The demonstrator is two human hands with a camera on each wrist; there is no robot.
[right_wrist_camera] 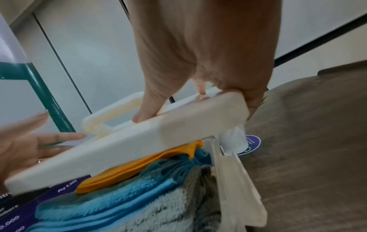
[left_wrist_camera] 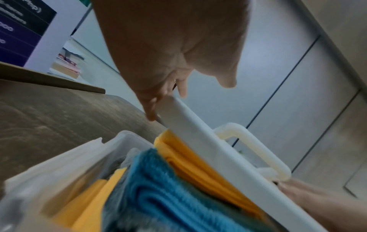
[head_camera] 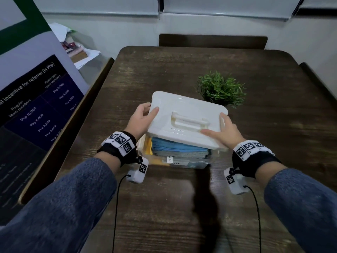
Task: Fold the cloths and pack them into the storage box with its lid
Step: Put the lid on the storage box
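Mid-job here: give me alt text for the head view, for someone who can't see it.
Both hands, left hand and right hand, hold a white lid tilted over a clear storage box packed with folded blue, grey and yellow cloths. The box sits on a dark wooden table, a small green plant behind it.

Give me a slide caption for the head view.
Both hands lower the white lid onto the cloth-filled storage box.

At the left of my head view, a dark poster [head_camera: 34, 99] read "incentive for referrer (in Php)", "Regular team members", and amounts like "Php 10,000", "Php 6,000", "Php 5,000". The box label [head_camera: 176, 162] showed only "BOX"; the round blue sticker [right_wrist_camera: 253, 143] was unreadable.
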